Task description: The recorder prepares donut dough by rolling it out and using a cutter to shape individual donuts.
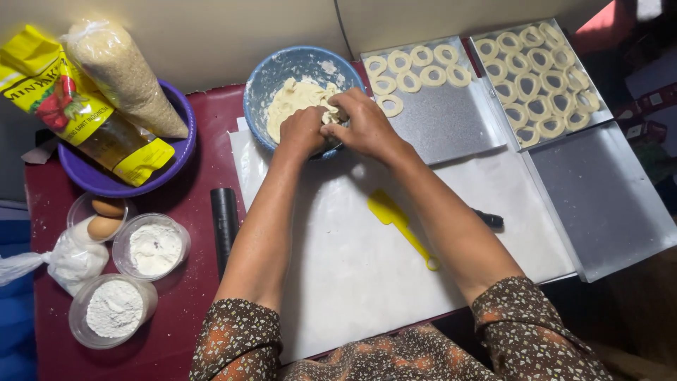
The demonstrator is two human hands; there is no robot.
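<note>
Head view: hands [338,127] pinch soft dough [296,99].

Upper left of frame: yellow oil pouch [74,106], flat and soft, w/ a red-and-green picture on its label; clear lower part shows amber liquid. It lies diagonally across a purple bowl [169,166]. Just beside it, to the right, touching: clear plastic bag of beige grains [123,74], long and rounded, knotted at the top, also leaning in the bowl. Lower left, at the frame edge: small white plastic bag [67,261], twisted shut, tail pointing left. No signs or screens.
</note>
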